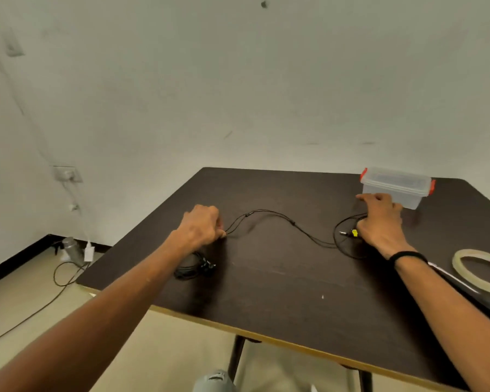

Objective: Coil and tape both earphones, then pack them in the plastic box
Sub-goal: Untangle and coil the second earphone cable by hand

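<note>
A black earphone cable lies stretched in a wave across the dark table. My left hand pinches its earbud end at the left. My right hand holds the other end, where the cable loops beside a plug with a yellow tag. A second black earphone lies bunched in a coil under my left forearm. The clear plastic box with red latches stands closed at the far right, just behind my right hand. A roll of tape lies at the right edge.
The table's front edge runs diagonally below my arms. On the floor to the left lie a grey cylinder, a white charger and a black cord. A wall socket sits on the left wall.
</note>
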The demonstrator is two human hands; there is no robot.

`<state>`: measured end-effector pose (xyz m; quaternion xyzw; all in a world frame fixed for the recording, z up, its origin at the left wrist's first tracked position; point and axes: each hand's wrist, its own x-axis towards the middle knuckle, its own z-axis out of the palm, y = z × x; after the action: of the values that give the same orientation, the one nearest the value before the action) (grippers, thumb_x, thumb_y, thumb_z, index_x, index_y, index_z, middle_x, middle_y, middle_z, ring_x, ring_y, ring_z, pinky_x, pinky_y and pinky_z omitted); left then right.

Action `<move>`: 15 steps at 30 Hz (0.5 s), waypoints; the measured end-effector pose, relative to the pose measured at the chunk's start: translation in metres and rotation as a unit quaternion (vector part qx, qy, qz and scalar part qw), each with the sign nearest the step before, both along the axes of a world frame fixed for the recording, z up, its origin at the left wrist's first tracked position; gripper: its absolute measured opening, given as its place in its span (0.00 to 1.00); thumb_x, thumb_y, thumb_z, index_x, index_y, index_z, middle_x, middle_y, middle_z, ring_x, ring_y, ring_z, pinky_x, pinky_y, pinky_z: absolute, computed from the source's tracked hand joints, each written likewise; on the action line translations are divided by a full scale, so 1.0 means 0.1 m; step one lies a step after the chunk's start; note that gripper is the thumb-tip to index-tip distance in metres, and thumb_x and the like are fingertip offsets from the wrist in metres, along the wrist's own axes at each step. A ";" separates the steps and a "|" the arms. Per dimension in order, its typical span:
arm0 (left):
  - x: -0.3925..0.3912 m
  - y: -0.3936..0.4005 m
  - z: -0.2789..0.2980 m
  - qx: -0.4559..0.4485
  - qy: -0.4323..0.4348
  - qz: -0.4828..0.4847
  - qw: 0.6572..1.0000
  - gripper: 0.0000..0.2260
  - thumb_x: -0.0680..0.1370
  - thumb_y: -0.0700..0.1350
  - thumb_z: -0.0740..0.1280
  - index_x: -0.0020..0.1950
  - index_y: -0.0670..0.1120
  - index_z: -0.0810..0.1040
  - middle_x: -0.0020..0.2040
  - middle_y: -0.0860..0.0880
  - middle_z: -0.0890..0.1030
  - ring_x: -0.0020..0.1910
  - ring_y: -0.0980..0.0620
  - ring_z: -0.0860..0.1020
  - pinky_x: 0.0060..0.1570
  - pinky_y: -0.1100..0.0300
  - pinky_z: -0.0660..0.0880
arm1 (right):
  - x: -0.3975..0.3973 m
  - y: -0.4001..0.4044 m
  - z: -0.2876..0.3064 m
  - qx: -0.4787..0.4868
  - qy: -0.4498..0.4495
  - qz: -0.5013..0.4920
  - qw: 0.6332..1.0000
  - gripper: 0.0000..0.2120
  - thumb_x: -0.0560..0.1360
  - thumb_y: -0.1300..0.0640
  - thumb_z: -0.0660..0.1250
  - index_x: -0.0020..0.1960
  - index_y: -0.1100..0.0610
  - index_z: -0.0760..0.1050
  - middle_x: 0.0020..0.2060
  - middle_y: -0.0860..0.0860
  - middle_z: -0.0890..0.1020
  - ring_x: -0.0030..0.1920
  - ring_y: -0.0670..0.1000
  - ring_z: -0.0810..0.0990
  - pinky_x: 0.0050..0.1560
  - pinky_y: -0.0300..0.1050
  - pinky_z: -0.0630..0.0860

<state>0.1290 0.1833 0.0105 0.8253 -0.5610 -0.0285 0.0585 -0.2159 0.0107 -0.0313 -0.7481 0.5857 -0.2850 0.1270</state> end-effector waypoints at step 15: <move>-0.39 -0.02 -0.13 -0.060 0.022 0.018 0.998 0.13 0.80 0.55 0.71 0.55 0.46 0.80 0.54 0.45 0.84 0.53 0.43 0.82 0.51 0.49 0.78 | 0.23 1.13 0.10 -0.125 0.139 0.129 0.974 0.25 0.74 0.69 0.63 0.70 0.58 0.76 0.66 0.57 0.77 0.66 0.60 0.71 0.67 0.53 0.73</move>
<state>0.0903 0.1816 -0.0025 0.8293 -0.5456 -0.0119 0.1203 -0.1933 0.1235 -0.0215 -0.8597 0.4556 -0.2304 -0.0146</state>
